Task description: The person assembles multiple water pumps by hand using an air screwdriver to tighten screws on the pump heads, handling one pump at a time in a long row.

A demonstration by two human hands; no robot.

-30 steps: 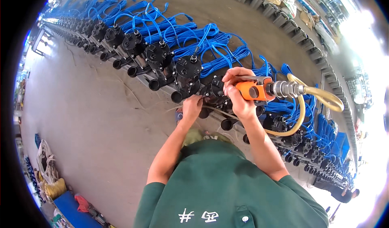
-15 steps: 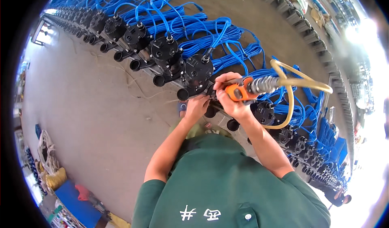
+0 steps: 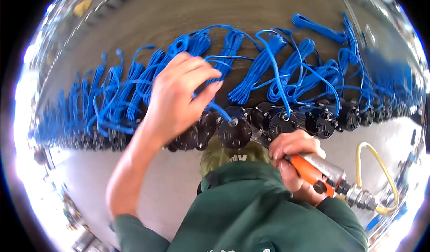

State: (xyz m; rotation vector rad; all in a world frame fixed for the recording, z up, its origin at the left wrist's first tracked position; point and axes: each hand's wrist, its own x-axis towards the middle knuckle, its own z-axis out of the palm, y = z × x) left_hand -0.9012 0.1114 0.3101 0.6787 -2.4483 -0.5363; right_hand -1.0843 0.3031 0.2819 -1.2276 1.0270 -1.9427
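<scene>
On the grey floor [image 3: 134, 193], seen from the head camera, a long row of black round motor-like units [image 3: 234, 133] lies side by side, and each one has a bundle of blue cable [image 3: 251, 79] coiled on the far side of it. The row goes from the left edge of the floor to the right edge and bends with the lens.

The left hand [image 3: 177, 97] is raised over the middle of the row. Its fingers are half bent and spread, and they touch a thin blue wire near the cable bundles; I cannot tell if they really pinch it. The right hand [image 3: 293, 160] is closed around an orange power screwdriver [image 3: 316, 175], close to the near side of the black units. The tool tip is hidden behind the hand. A metal coupling and a yellow hose [image 3: 380, 180] go out from the back of the tool.

How many units are already finished I cannot tell; they all look alike. I judge that the work stands somewhere in the middle of the row.

The units look hard, with round flat faces and small bolts. The cables look like smooth plastic. The person's green sleeve [image 3: 251, 216] is matte cloth.
</scene>
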